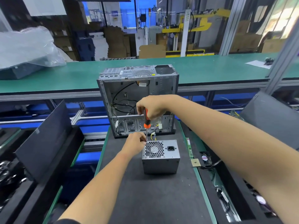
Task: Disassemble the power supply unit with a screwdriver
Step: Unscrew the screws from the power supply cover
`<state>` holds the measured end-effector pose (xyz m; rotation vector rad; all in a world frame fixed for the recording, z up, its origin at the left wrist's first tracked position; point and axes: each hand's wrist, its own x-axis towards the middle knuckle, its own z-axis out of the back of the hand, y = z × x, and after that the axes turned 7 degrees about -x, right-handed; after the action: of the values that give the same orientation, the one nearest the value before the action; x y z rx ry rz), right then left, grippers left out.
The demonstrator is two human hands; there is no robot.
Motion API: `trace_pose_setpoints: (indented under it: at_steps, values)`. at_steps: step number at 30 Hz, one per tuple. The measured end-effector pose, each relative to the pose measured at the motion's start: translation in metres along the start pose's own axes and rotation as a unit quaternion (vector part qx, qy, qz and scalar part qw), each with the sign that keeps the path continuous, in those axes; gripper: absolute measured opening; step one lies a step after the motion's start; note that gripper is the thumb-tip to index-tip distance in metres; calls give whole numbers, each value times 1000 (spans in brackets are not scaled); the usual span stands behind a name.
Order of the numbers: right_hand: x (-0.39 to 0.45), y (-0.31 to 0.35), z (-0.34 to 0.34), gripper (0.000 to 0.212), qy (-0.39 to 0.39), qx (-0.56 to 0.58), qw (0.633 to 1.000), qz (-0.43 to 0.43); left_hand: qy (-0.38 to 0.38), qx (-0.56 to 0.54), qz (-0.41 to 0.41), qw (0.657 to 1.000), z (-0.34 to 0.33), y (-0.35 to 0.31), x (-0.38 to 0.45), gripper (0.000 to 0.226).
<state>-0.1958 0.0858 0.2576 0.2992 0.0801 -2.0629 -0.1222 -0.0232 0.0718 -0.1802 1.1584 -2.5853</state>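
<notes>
So the power supply unit point(161, 156) sat on the black mat at about 6 o'clock from the gutted PC case point(137, 101), fan grille facing up, cover not off yet. The right hand point(151, 107) was wrapped around the screwdriver point(146, 122) handle, tip down at the grille's 11 o'clock corner, while the left hand point(135, 143) pinched the shaft low. Looked like early days: that screw was only being worked, and the casing remained to be opened.

Two bare forearms in view, no gloves. Left hand point(135, 143), right hand point(151, 106). Dark sleeve edge point(68, 221) at the left elbow.
</notes>
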Motion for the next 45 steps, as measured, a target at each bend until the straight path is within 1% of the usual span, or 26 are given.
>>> trace_pose_setpoints:
  at_steps: [1, 4, 6, 7, 8, 11, 12, 14, 15, 17, 18, 20, 21, 24, 29, 32, 36, 39, 42, 43, 45]
  values:
    - [-1, -1, 0, 28, -1, 0, 1000, 5, 0, 1, -1, 1000, 0, 0, 0, 19]
    - [0, -3, -4, 16, 4, 28, 999, -23, 3, -7, -3, 1000, 0, 0, 1, 18]
    - [3, -2, -5, 34, -6, -5, 999, -51, 2, -7, -6, 1000, 1, 1, 1, 16]
    - [4, -3, -6, 38, -13, -20, 998, -56, -1, -5, -7, 1000, 1, 1, 1, 15]
    - [6, -4, -6, 35, -20, -24, 998, -48, -4, -5, -7, 1000, 0, 1, 1, 14]
    - [4, -6, -4, 8, -46, -5, 999, 22, -16, 5, -8, 1000, -2, 2, 1, 10]
    - [2, -7, -3, 10, -51, 13, 998, 42, -17, 10, -10, 1000, -2, 1, 0, 10]
    - [1, -6, -4, 22, -46, 58, 996, 54, -16, 21, -14, 1000, -2, 0, 0, 10]
    - [1, -6, -5, 21, -47, 63, 996, 45, -16, 31, -20, 999, -2, -1, 0, 9]
    - [6, -7, -9, 6, -58, 58, 997, 11, -16, 67, -35, 997, -3, -1, 0, 6]
    - [8, -8, -10, 7, -64, 50, 997, -10, -16, 89, -40, 995, -4, -1, 0, 6]
    - [9, -10, -11, 20, -77, 17, 996, -28, -15, 130, -47, 990, -8, 1, -1, 7]
    - [9, -11, -11, 23, -91, 2, 996, -22, -17, 147, -49, 988, -10, 1, -2, 9]
    - [8, -10, -14, 19, -143, -8, 990, 10, -23, 176, -50, 983, -14, 2, -2, 12]
    - [7, -11, -14, 12, -163, 25, 986, 7, -3, 199, -65, 978, -15, 0, -1, 13]
    - [7, -14, -14, 13, -153, 39, 987, 7, 13, 206, -71, 976, -14, 0, 0, 13]
    - [5, -14, -8, 3, -110, 41, 993, 15, 39, 249, -92, 963, -13, 1, 2, 16]
    - [2, -14, -6, 9, -99, 38, 994, 20, 47, 274, -103, 955, -14, 5, 3, 9]
    - [-1, -15, -6, 6, -99, 41, 994, 12, 52, 298, -117, 946, -16, 7, 4, 20]
    - [-2, -16, -5, 6, -89, 47, 995, 4, 47, 290, -117, 949, -17, 8, 4, 20]
    - [-3, -18, -4, 13, -40, 59, 997, -19, 30, 264, -108, 958, -15, 4, 3, 13]
